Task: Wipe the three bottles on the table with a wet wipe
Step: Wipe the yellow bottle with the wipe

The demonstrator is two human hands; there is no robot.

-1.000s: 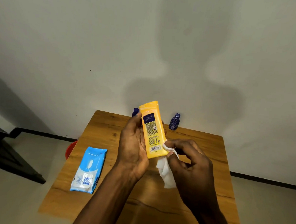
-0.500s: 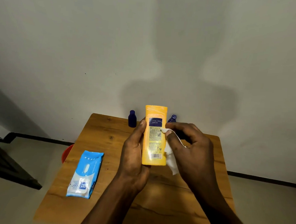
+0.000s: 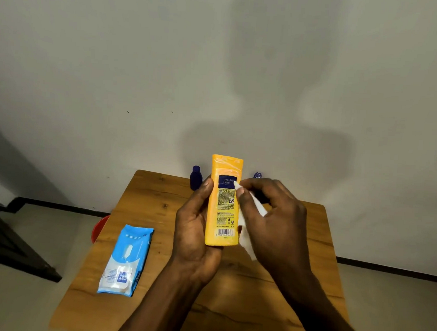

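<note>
My left hand (image 3: 194,231) grips an orange bottle (image 3: 224,207) upright above the wooden table (image 3: 142,206), its back label and barcode facing me. My right hand (image 3: 275,221) pinches a white wet wipe (image 3: 247,238) and presses it against the bottle's right edge near the dark blue label. A small dark blue bottle (image 3: 196,177) stands at the table's far edge, left of the orange one. Only the top of a second small blue bottle (image 3: 257,175) shows behind my right hand.
A blue pack of wet wipes (image 3: 125,259) lies flat on the left side of the table. A red object (image 3: 99,228) peeks out below the table's left edge. A dark piece of furniture (image 3: 2,243) stands on the floor at the left. A pale wall rises behind the table.
The orange bottle went from tilted to upright. My right hand slid the wipe from the bottle's lower end up its right side to near the dark label.
</note>
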